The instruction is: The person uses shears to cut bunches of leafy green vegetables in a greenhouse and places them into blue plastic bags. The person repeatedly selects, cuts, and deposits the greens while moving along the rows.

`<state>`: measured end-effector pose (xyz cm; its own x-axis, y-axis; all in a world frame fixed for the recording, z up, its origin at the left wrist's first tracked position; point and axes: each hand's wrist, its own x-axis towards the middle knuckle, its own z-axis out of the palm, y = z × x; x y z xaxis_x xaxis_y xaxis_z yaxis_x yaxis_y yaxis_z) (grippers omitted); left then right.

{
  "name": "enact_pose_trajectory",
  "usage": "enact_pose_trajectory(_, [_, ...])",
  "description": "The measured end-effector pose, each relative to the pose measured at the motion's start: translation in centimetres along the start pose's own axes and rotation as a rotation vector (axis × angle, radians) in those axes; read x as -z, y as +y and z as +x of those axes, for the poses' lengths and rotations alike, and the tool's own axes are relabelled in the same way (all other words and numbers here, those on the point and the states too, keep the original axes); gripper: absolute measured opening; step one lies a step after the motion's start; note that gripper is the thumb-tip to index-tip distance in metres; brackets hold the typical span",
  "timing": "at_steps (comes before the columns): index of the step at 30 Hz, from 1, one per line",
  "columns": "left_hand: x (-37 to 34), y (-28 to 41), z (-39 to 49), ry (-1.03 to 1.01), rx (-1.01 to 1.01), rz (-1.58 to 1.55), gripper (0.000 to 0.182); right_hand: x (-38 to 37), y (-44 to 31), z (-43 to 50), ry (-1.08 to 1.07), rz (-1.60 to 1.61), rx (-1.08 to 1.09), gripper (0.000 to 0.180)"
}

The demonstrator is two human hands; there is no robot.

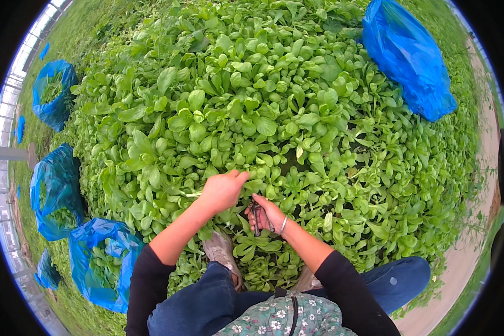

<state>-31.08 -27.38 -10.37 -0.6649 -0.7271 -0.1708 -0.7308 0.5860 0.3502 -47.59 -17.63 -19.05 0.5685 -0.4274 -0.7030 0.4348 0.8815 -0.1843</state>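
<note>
My left hand [224,191] is curled above the leafy greens [235,117], its back towards me and its fingers mostly hidden. A pale stem [193,195] shows beside its wrist; I cannot tell whether the hand grips it. Just right of and below it, my right hand [269,215] has a dark metal cutting tool [256,219], apparently scissors or snips, lying against the palm and fingers. A bracelet circles that wrist. Dense, rounded leaves surround both hands, with thinner growth and dark soil on the right.
Blue plastic bags [407,59] lie at the upper right and along the left; a near-left bag [105,264] holds greens. My shoe [220,252] stands among the plants below my hands. A pale path [458,273] runs along the right edge.
</note>
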Motion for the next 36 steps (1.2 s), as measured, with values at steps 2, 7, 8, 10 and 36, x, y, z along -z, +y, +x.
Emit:
enact_pose_trajectory(2, [-0.2, 0.4, 1.8, -0.063, 0.013, 0.040, 0.027, -0.4, -0.3, 0.9, 0.027, -0.044, 0.032, 0.056])
enact_pose_trajectory(7, [-1.1, -1.7, 2.8, -0.095, -0.006, 0.098, 0.029, -0.1, 0.2, 0.7, 0.096, -0.138, 0.007, 0.057])
enact_pose_trajectory(8, [-1.2, -2.4, 2.2, -0.038, 0.011, 0.066, 0.027, 0.2, 0.2, 0.4, 0.079, -0.129, -0.011, 0.058])
enact_pose_trajectory(10, [-1.5, -3.4, 1.0, 0.062, -0.002, 0.023, 0.025, 0.7, 0.3, 0.1, 0.071, -0.122, -0.036, 0.059])
enact_pose_trajectory(36, [3.7, -2.7, 2.1, 0.161, -0.007, -0.241, 0.016, 1.3, -1.9, 2.8, -0.224, 0.284, 0.087, 0.058])
